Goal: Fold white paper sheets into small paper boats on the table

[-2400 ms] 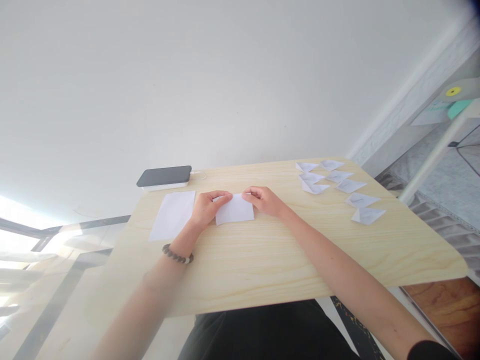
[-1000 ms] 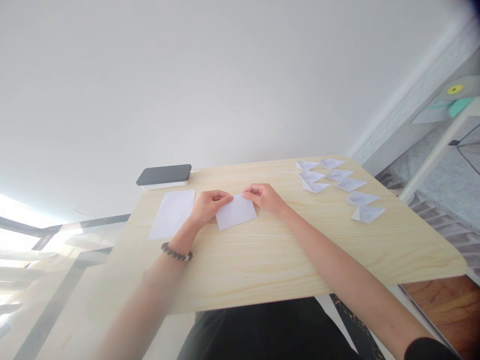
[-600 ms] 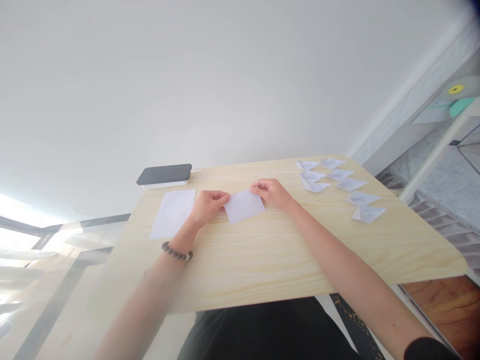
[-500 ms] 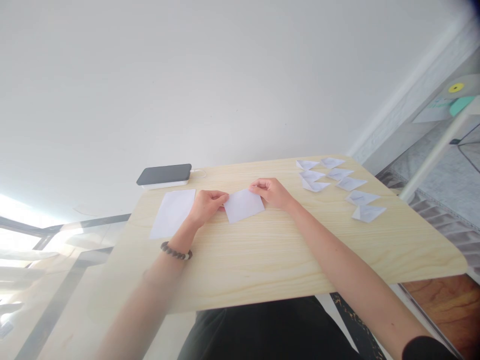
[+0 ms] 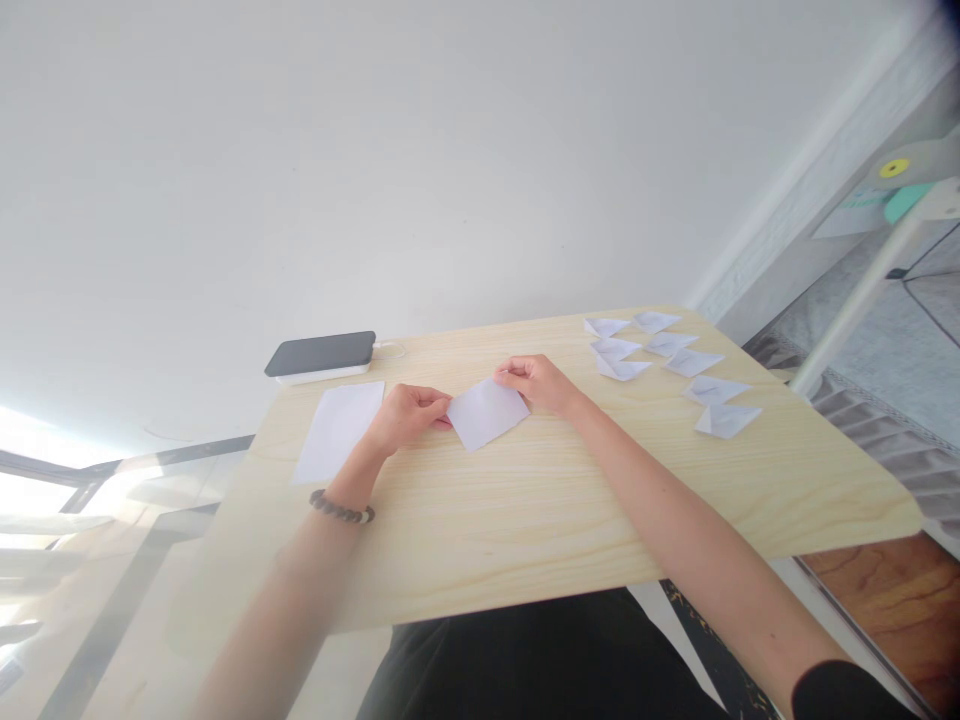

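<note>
A small white sheet of paper (image 5: 489,413) is held just over the middle of the table, tilted with one corner toward me. My left hand (image 5: 411,415), a dark beaded bracelet (image 5: 341,506) at its wrist, pinches the sheet's left corner. At the upper edge, my right hand (image 5: 536,382) grips the paper between thumb and fingers. Left of my left hand lies a larger stack or sheet of white paper (image 5: 337,430); how many layers it has I cannot tell.
Several folded white paper shapes (image 5: 619,369) sit in rows at the table's right side. A dark-topped phone-like device (image 5: 321,354) with a white cable (image 5: 391,349) rests at the back left. The pale wooden table (image 5: 480,540) meets a white wall (image 5: 450,180).
The small sheet has turned slightly, its lower corner now pointing more toward me. Both hands keep their hold on it. The whole view has shifted a little.
</note>
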### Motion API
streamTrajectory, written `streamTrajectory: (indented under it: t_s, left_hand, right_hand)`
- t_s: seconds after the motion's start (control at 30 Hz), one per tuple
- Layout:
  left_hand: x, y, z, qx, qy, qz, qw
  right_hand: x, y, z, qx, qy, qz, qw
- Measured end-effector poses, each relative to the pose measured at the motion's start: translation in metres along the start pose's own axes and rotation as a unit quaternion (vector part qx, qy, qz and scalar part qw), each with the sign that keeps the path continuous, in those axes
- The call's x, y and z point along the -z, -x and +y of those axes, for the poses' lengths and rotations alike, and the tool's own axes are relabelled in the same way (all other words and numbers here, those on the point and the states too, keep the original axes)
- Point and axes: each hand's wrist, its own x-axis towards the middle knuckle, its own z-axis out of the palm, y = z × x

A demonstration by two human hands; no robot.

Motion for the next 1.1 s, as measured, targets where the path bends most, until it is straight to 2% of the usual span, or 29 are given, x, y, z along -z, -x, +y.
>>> streamTrajectory:
  t_s: [0.17, 0.37, 0.53, 0.67, 0.83, 0.93, 1.1]
  left_hand:
    - [0.003, 0.002, 0.002, 0.015, 0.02, -0.029, 0.999]
    - [0.006, 0.003, 0.002, 0.002, 0.032, -0.075, 0.997]
    - [0.008, 0.004, 0.001, 0.011, 0.041, -0.08, 0.996]
    - [0.009, 0.003, -0.002, 0.012, 0.05, -0.084, 0.995]
    - [0.004, -0.001, -0.004, 0.011, 0.087, -0.046, 0.995]
    - [-0.002, -0.002, -0.003, 0.006, 0.101, -0.021, 0.995]
    - [-0.011, -0.003, -0.004, -0.064, -0.032, 0.049, 0.996]
  right_hand:
    - [0.002, -0.002, 0.002, -0.014, -0.012, -0.02, 1.0]
    - [0.003, -0.005, 0.006, -0.017, -0.016, -0.019, 1.0]
    - [0.004, -0.005, 0.009, -0.023, -0.012, -0.027, 0.999]
    - [0.006, -0.004, 0.008, -0.003, -0.014, -0.022, 1.0]
    - [0.006, -0.002, 0.005, -0.009, -0.021, -0.013, 1.0]
    - [-0.002, 0.0, 0.003, 0.004, 0.004, 0.009, 1.0]
    - [-0.025, 0.005, -0.003, 0.039, 0.056, 0.079, 0.995]
